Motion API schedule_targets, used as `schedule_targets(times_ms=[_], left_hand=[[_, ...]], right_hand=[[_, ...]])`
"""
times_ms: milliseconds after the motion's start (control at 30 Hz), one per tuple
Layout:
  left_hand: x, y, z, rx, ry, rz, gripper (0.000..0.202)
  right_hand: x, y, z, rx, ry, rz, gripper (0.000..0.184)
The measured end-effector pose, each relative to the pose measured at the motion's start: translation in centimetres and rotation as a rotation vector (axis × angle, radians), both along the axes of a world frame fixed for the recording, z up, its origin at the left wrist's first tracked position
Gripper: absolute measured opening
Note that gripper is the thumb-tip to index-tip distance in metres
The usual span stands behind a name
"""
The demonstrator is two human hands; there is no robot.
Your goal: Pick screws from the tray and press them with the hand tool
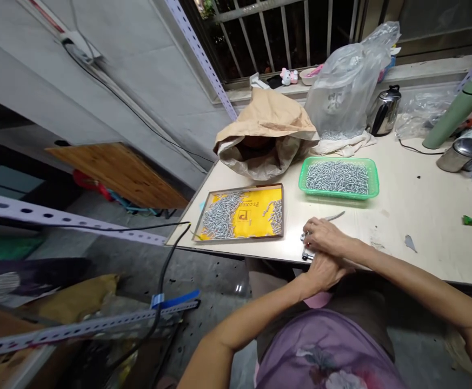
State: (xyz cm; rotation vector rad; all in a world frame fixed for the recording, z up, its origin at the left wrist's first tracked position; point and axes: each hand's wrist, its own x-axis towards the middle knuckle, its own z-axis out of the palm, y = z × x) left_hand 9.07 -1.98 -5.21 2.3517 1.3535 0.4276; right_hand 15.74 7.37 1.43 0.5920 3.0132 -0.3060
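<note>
Both my hands meet at the table's near edge. My right hand (pixel 325 236) lies on top, fingers curled over small metal parts (pixel 305 255) at the edge. My left hand (pixel 323 271) comes up from below the table edge and is partly covered by the right; its fingers are closed around the same metal parts. Just beyond them lies a thin metal tool (pixel 335 216). A shallow brown tray with a yellow lining (pixel 256 216) holds two heaps of silver screws (pixel 221 216) to the left. A green plastic basket (pixel 376 183) full of screws stands behind my hands.
A brown paper sack (pixel 266 132) and a clear plastic bag of screws (pixel 343 92) stand at the back. A steel kettle (pixel 385 111), a green flask (pixel 457 113) and a metal cup (pixel 460 154) are at right. Perforated metal rails (pixel 81 229) and a black cable (pixel 166 265) lie left.
</note>
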Motion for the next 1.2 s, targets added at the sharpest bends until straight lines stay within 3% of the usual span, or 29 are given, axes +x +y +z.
schedule_targets(times_ms=[133,233,300,400,467,567,667,767,867,933,1033,1100,1200], left_hand=[[-0.4,-2.0,-0.4,0.154,-0.002,-0.066,0.045],[-3.8,-3.1,-0.1,0.288,-0.001,-0.011,0.032],[-7.6,-2.7,0.8,0.329,0.031,0.105,0.026],[-14.2,-0.5,2.8,0.339,0.183,0.58,0.02],[-17.8,1.2,3.8,0.232,0.324,0.835,0.018],[-20.8,3.2,4.2,0.009,0.503,0.984,0.021],[-22.0,3.9,3.7,-0.08,0.549,0.964,0.023],[-22.4,3.8,3.9,-0.087,0.506,0.95,0.026],[-21.3,3.5,5.0,-0.076,0.27,0.91,0.022],[-19.3,3.3,5.6,-0.145,-0.011,0.852,0.018],[-14.8,2.7,5.6,-0.416,-0.388,0.757,0.02],[-12.0,2.4,5.1,-0.579,-0.511,0.736,0.022],[-9.5,2.0,4.4,-0.717,-0.547,0.761,0.025]], right_hand=[[-2.0,-1.3,-1.0,0.023,0.025,0.142,0.019],[-2.2,-0.9,-1.9,0.007,0.201,0.16,0.015],[-1.7,0.1,-1.7,0.016,0.391,0.105,0.016],[-0.2,3.2,0.1,0.106,0.651,-0.089,0.02],[1.1,5.8,2.1,0.195,0.715,-0.252,0.018],[3.0,8.7,5.0,0.298,0.664,-0.437,0.015],[4.2,8.6,6.2,0.298,0.592,-0.497,0.018],[5.0,5.7,4.9,0.155,0.506,-0.471,0.022],[5.9,1.8,2.3,-0.031,0.337,-0.407,0.021],[6.6,-0.5,0.6,-0.121,0.199,-0.375,0.018],[6.9,-2.6,-1.2,-0.159,0.056,-0.398,0.017],[6.8,-3.3,-1.7,-0.131,0.022,-0.424,0.013],[6.3,-3.8,-1.8,-0.085,-0.001,-0.44,0.016]])
